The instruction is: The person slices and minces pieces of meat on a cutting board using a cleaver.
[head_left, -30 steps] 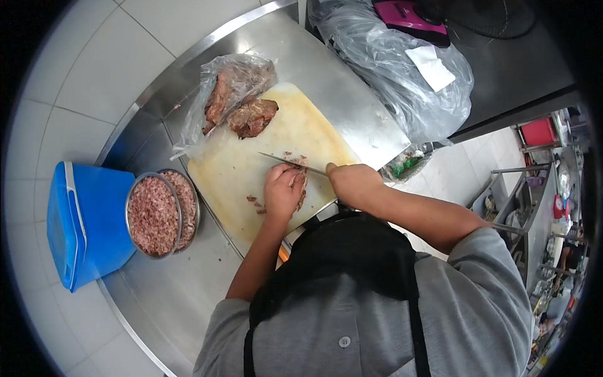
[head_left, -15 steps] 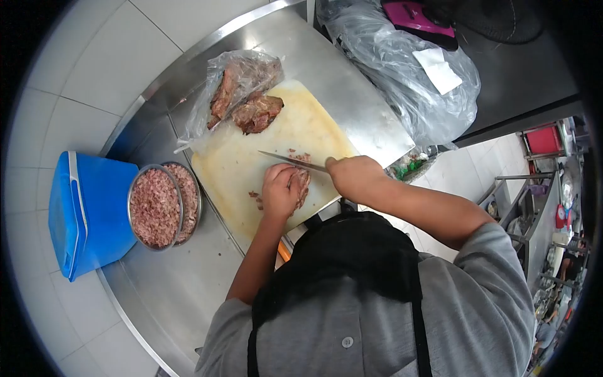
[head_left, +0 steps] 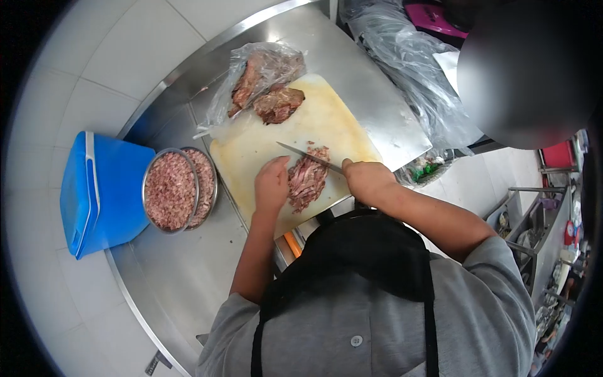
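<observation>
One hand (head_left: 370, 183), the right, grips the knife (head_left: 310, 157), its handle apparently hidden.

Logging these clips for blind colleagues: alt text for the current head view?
The right hand holds a knife over cut meat on a yellowed cutting board, the left hand beside the meat. A larger chunk lies by a plastic bag; two bowls of chopped food stand by a blue cooler.

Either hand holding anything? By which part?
Right hand: knife, by its handle, mostly hidden in the grip. Left hand: nothing visibly held; it's beside the cut meat.
</observation>
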{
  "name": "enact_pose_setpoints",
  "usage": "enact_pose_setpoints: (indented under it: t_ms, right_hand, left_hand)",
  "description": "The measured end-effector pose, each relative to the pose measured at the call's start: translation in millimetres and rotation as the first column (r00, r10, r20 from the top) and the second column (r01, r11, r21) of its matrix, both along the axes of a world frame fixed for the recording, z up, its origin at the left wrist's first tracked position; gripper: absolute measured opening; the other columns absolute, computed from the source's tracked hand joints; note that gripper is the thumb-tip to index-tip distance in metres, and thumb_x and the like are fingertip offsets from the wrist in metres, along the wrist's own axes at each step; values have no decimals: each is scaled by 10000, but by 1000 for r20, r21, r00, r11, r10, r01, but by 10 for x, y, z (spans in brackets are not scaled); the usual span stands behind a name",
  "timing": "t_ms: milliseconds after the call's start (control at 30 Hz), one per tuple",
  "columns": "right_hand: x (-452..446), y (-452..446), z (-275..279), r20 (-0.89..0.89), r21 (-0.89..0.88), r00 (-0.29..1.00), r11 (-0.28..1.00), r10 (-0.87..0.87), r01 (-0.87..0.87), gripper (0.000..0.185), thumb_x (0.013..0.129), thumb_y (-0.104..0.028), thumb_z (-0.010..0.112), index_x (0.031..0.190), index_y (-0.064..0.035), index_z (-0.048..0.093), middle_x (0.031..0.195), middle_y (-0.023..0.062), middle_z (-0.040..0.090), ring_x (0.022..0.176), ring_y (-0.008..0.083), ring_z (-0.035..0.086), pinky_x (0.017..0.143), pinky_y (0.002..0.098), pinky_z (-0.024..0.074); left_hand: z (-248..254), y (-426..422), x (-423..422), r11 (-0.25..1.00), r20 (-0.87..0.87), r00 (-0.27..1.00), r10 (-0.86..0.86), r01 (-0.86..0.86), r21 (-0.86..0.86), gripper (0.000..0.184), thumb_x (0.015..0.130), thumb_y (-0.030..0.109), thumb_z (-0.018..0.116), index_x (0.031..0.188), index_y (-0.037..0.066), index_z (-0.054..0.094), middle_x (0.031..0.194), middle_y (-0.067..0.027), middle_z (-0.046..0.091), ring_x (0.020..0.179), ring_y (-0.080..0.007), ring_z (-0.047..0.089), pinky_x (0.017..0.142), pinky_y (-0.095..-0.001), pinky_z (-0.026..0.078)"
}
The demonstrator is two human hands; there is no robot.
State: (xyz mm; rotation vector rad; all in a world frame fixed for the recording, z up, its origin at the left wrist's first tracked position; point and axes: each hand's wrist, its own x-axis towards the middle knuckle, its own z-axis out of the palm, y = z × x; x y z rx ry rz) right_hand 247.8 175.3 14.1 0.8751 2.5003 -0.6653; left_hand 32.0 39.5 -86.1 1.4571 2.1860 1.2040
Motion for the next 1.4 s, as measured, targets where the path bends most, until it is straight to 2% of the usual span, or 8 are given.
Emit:
enact_pose_setpoints:
  t_ms: [133, 567, 867, 1000, 1067, 1200, 1233, 1400]
  right_hand:
    - [-2, -20, 38, -6, 18, 1000, 1000, -1, 1, 256, 954, -80, 440, 1144, 15, 583, 994, 228, 728, 928, 388, 724, 793, 476, 576]
    - [67, 6, -96, -68, 68, 997, 997, 37, -33, 242, 951, -86, 451, 1126, 15, 583, 959, 227, 728, 907, 383, 724, 790, 471, 574]
    - [45, 11, -587, -138, 104, 990, 995, 24, -9, 220, 942, -135, 514, 1018, -11, 679, 879, 169, 734, 817, 352, 736, 657, 472, 587]
    - [86, 33, -267, -123, 12, 992, 1000, -15, 17, 311, 962, -136, 459, 1200, -4, 609, 998, 202, 723, 952, 375, 718, 776, 479, 577]
    - [99, 43, -221, -146, -7, 989, 1000, -15, 14, 317, 953, -132, 463, 1201, 3, 608, 1008, 205, 725, 970, 383, 714, 796, 475, 574]
    - [117, 52, -243, -177, -12, 984, 999, -32, 30, 315, 947, -135, 467, 1188, 4, 617, 1028, 207, 726, 967, 384, 716, 793, 473, 576]
    - [116, 40, -219, -170, -17, 984, 999, -49, 47, 317, 930, -127, 496, 1182, -2, 642, 1063, 204, 729, 988, 372, 719, 812, 464, 579]
    - [140, 38, -216, -183, -42, 978, 995, -97, 91, 329, 908, -121, 535, 1183, 2, 666, 1092, 206, 732, 1010, 358, 723, 835, 455, 583]
  left_hand:
    - [81, -339, -387, 977, -282, 951, -128, 72, -202, 217, 871, 13, 617, 1047, 21, 745, 981, -169, 698, 941, -344, 659, 878, -401, 531]
    - [142, -818, 41, 921, -190, 960, -206, 125, -369, 210, 817, 183, 747, 970, 39, 739, 926, -147, 659, 949, -357, 628, 861, -427, 506]
    - [-517, -983, -277, 941, -308, 900, 308, -336, -42, 174, 833, 109, 707, 974, 9, 734, 845, -191, 679, 748, -355, 650, 687, -434, 526]
    - [-440, -501, -205, 923, -119, 919, 377, -384, -43, 164, 866, 81, 707, 993, -16, 746, 840, -169, 667, 739, -300, 635, 694, -390, 534]
    - [-496, -296, -213, 913, 195, 897, 397, -408, 20, 187, 893, 94, 701, 1014, -46, 729, 857, -169, 665, 729, -295, 628, 691, -372, 533]
    - [-430, 16, -57, 988, -24, 997, 70, -72, -138, 291, 935, 133, 667, 1090, -113, 677, 1106, -230, 641, 1005, -349, 616, 918, -429, 496]
    - [-332, 35, 61, 980, 86, 988, 130, -115, -160, 507, 847, 198, 761, 1229, -101, 614, 1322, -270, 534, 1211, -403, 526, 1040, -459, 437]
    - [167, -165, 645, 990, -220, 971, -91, 65, -122, 892, 713, 209, 844, 1450, -52, 414, 1487, -277, 377, 1338, -429, 425, 1155, -464, 338]
